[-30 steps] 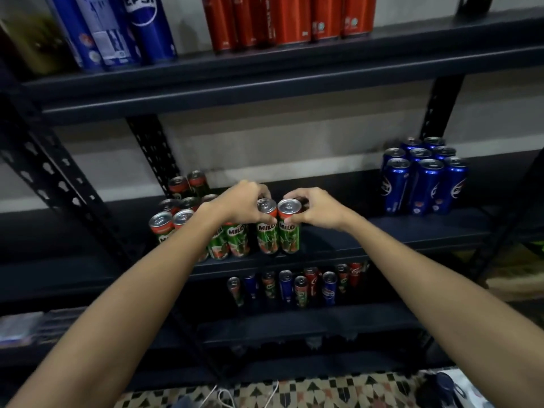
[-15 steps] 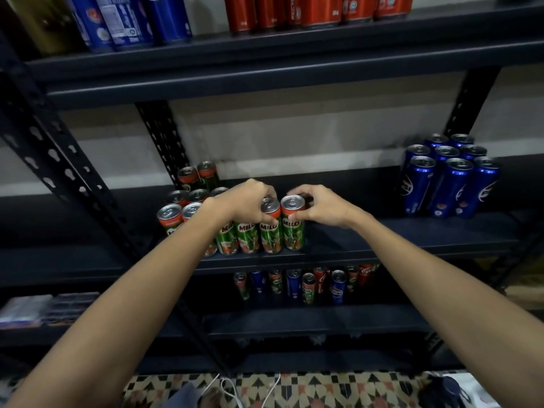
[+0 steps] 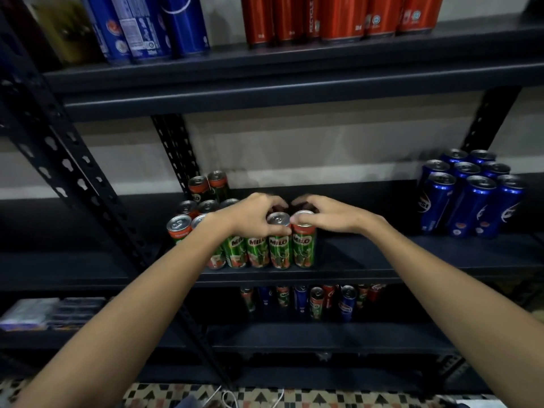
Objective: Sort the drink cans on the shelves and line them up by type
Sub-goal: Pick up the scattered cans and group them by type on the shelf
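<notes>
- Left hand (image 3: 253, 216) curls over the tops of the Milo cans (image 3: 259, 250) in the front row, gripping them; its thumb touches the second can from the right.
- Right hand (image 3: 326, 216) curls round the top of the end can (image 3: 303, 245), thumb on the rim.
- The row stands upright at the front edge of the middle shelf (image 3: 382, 260), cans touching.
- Bare shelf runs right of the end can as far as the Pepsi cans (image 3: 471, 198), well apart.
- More Milo cans stand behind, left.
</notes>
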